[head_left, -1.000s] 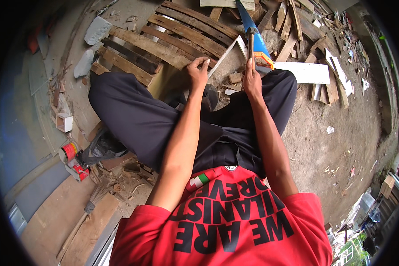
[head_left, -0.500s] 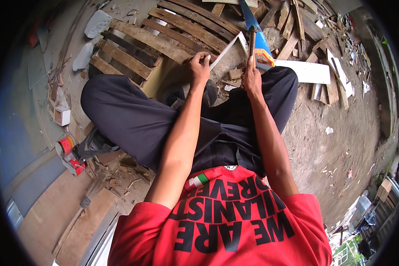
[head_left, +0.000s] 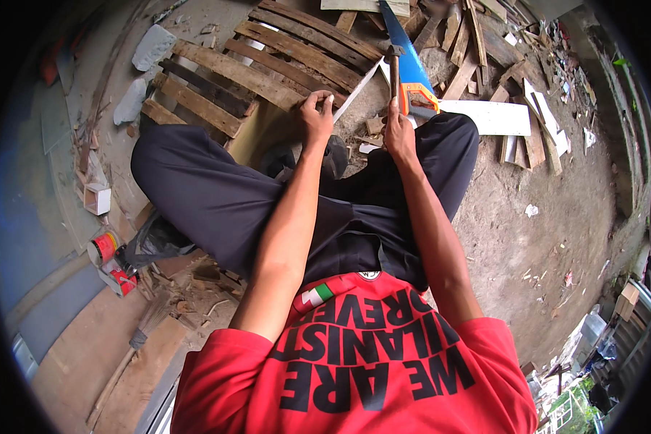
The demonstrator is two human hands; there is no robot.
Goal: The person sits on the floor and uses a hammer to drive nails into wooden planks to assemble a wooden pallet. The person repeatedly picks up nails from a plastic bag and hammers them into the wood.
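Note:
My right hand (head_left: 399,135) is wrapped round the wooden handle of a hammer (head_left: 394,78), whose dark head points away from me. My left hand (head_left: 316,116) has thumb and fingers curled into a pinch; whatever is between them is too small to make out. Beside its fingertips, a thin white wooden strip (head_left: 359,90) slants away along the pallet's edge. Just beyond and right of the hammer lies a handsaw (head_left: 410,64) with a blue blade and an orange handle. I sit with knees spread in dark trousers, hands in front of me.
A slatted wooden pallet (head_left: 267,69) lies ahead on the left, near pale stone blocks (head_left: 154,48). A white board (head_left: 492,118) rests beyond my right knee, with heaped wood scraps (head_left: 477,43) behind. Red cans (head_left: 103,247) stand left.
The hammer has swung slightly left with my right hand, uncovering more of the saw's orange handle. My left hand keeps its pinch near the strip. The whole view has shifted a little.

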